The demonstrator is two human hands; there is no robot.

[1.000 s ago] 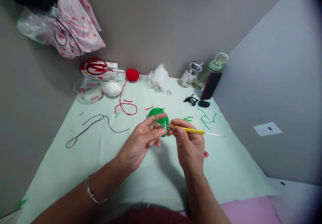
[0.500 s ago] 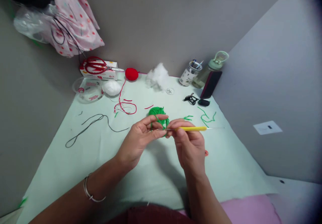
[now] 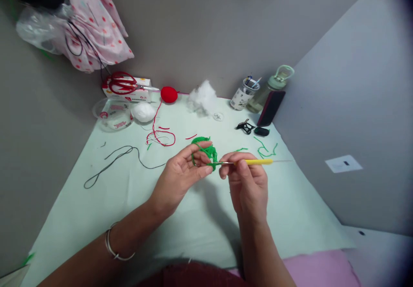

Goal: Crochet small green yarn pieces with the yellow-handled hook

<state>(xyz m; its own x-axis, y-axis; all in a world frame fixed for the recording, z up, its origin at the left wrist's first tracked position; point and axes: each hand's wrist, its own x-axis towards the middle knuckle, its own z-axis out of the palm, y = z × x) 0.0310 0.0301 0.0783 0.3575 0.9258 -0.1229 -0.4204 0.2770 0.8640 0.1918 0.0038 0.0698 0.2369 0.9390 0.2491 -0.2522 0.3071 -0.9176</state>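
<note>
Hook (image 3: 258, 162) sits farther right than before.
My right grip (image 3: 250, 186) holds it; my left grip (image 3: 179, 177) narrowly pinches green yarn (image 3: 213, 166).

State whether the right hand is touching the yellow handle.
Touching. The head view shows the right hand gripping the yellow handle, with no gap between them.

Print on box (image 3: 146, 94), tub (image 3: 112, 122), cup label (image 3: 239, 100), all unreadable
</note>
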